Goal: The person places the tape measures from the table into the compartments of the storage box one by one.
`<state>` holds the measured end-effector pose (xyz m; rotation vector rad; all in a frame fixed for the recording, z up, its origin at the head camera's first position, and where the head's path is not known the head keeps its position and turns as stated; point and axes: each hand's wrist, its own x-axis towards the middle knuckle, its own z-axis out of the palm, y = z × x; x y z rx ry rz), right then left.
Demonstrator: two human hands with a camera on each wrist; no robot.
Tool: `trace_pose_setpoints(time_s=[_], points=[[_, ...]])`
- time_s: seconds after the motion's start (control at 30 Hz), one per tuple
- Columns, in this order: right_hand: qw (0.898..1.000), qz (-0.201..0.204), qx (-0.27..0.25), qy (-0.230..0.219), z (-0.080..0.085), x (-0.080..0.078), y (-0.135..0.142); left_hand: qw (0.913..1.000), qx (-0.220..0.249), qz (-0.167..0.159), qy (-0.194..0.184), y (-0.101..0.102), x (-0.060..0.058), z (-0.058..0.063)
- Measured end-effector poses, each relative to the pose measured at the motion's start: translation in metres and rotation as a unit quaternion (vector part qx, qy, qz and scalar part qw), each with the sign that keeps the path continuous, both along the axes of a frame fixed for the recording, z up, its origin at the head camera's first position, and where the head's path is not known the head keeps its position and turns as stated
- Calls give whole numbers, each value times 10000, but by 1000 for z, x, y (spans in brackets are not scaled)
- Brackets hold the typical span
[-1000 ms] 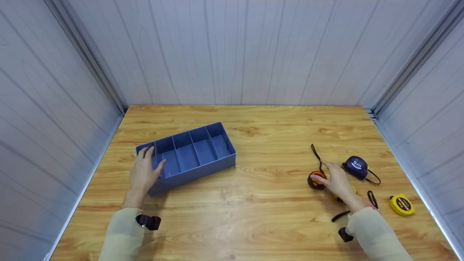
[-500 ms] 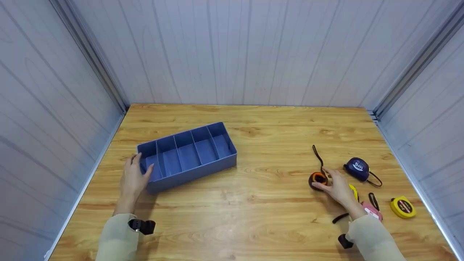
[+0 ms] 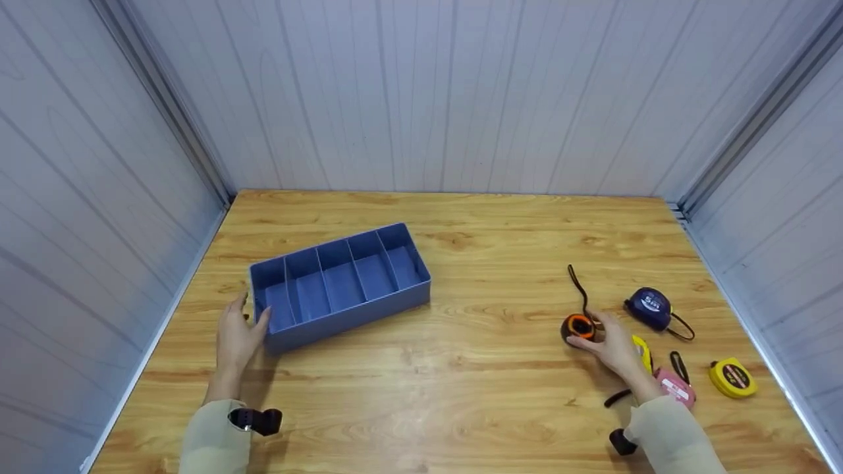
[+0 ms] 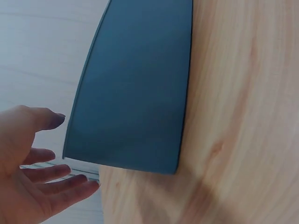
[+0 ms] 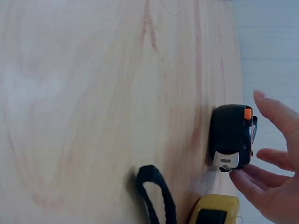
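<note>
Your left grip [image 3: 238, 336] is spread by the box [image 3: 349, 318]; your right grip [image 3: 616, 343] is spread around the black tape measure [image 5: 229, 133]: squeeze gently.

The table [image 3: 421, 428] has a smooth, glossy wood-grain top. Towards its left edge, the box [image 3: 349, 318] looks like smooth, matt plastic. The black-and-orange tape measure [image 5: 230, 133] has a plastic case and a metal hook [image 5: 226, 160]; the yellow tape measure [image 3: 733, 378] by the right edge is smooth plastic. A black strap [image 5: 148, 173] looks like slightly rough cloth.
</note>
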<state>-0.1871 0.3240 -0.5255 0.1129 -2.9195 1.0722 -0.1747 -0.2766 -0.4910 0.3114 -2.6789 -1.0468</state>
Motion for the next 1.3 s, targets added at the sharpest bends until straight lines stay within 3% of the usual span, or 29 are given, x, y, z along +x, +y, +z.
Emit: trace_pose_setpoints(time_s=[0.2,0.43,0.8,0.97,1.1,1.3], points=[[9997,-53,-215,-74,-3,0,0,9968,759,36,-243,-1,5,-4],[9995,-97,-181,-235,-5,3,0,9914,1301,77,-131,3,8,-10],[9986,-321,-284,-293,-7,7,0,9764,2081,577,-51,5,14,-15],[9978,-413,-436,-278,-7,7,-1,9704,2283,768,146,4,14,-22],[9965,-502,-605,-299,-7,7,-1,9690,2338,797,48,4,16,-22],[9956,-557,-679,-329,-7,8,-1,9735,2139,797,91,4,15,-20]])
